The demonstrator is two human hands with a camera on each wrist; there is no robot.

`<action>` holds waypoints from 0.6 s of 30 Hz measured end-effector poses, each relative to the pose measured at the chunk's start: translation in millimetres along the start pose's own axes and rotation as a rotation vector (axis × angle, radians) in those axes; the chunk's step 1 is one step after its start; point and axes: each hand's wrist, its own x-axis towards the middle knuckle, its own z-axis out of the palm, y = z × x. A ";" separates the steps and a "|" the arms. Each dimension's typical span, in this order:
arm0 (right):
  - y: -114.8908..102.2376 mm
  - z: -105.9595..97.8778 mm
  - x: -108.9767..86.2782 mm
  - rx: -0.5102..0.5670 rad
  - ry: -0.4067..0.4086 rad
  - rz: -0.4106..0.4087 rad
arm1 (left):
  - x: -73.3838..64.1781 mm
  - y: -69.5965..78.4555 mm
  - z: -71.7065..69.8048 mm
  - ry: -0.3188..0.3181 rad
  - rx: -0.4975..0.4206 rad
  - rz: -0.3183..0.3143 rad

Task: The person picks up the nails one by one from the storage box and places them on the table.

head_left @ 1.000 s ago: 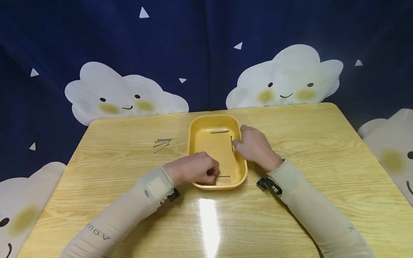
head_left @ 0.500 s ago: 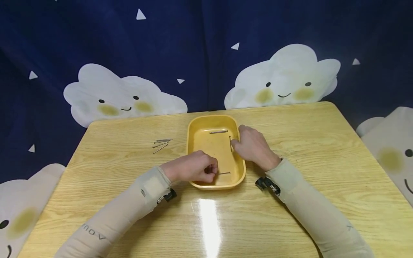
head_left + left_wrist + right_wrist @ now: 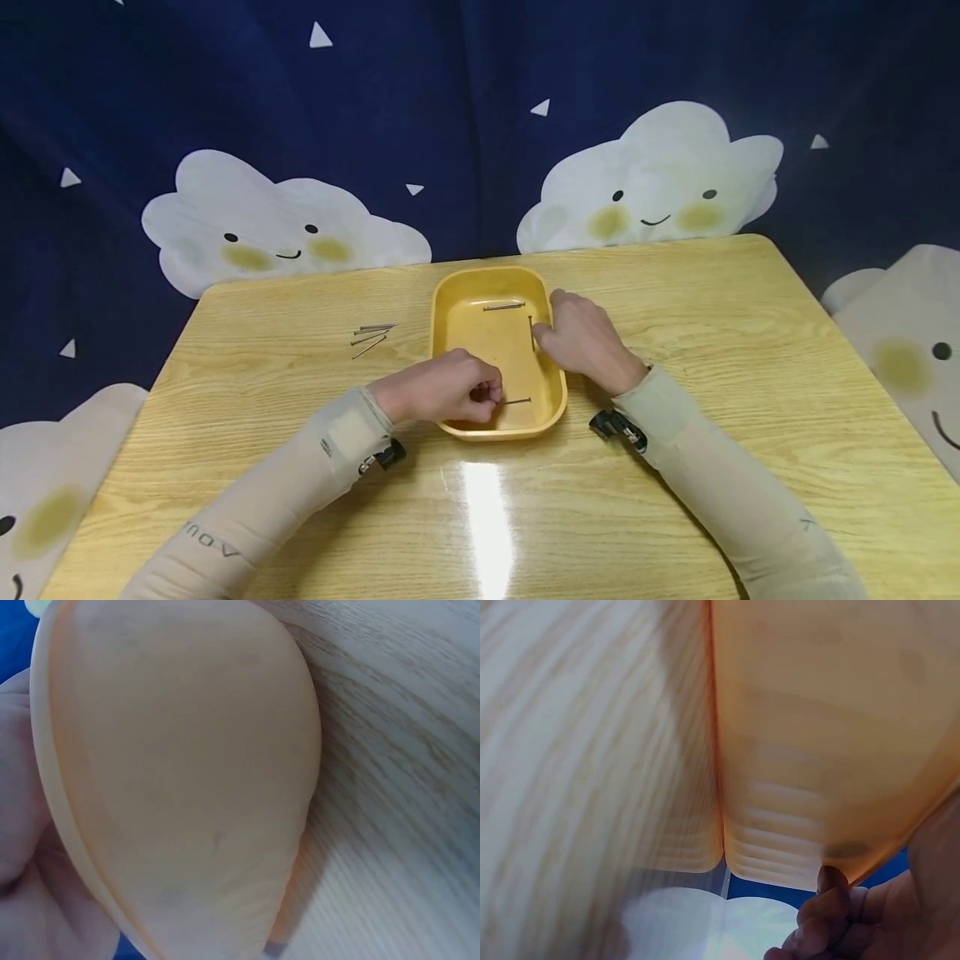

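A yellow plastic tray (image 3: 468, 333) stands mid-table. My left hand (image 3: 442, 387) reaches over its near left edge, with thumb and fingertips pinching one end of a nail (image 3: 519, 401) whose other end points right. At the tray's right wall, my right hand (image 3: 585, 333) grips the rim, thumb inside and fingers outside. Nails (image 3: 504, 307) lie together by the far wall, and another nail (image 3: 531, 332) lies near the right thumb. Both wrist views are filled mostly by the tray's outer wall (image 3: 180, 772); in the right one, curled fingertips (image 3: 829, 900) show under the rim.
Several loose nails (image 3: 371, 337) lie in a small group on the wooden table (image 3: 300, 333), left of the tray. Behind the table's back edge hangs a dark blue curtain (image 3: 450, 100) with white clouds.
The nail at the left fingertips has shifted slightly toward the far side and tilted. The right hand keeps its hold on the rim. The whole view has drifted a little.
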 end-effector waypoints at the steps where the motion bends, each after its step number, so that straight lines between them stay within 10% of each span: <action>1: -0.2 0.1 -0.1 0.000 0.000 0.000 | 0.0 -0.1 -0.3 0.001 -0.001 0.001; 18: 0.4 1.2 0.4 -0.005 0.007 0.003 | 0.2 -0.4 0.1 0.028 0.001 0.009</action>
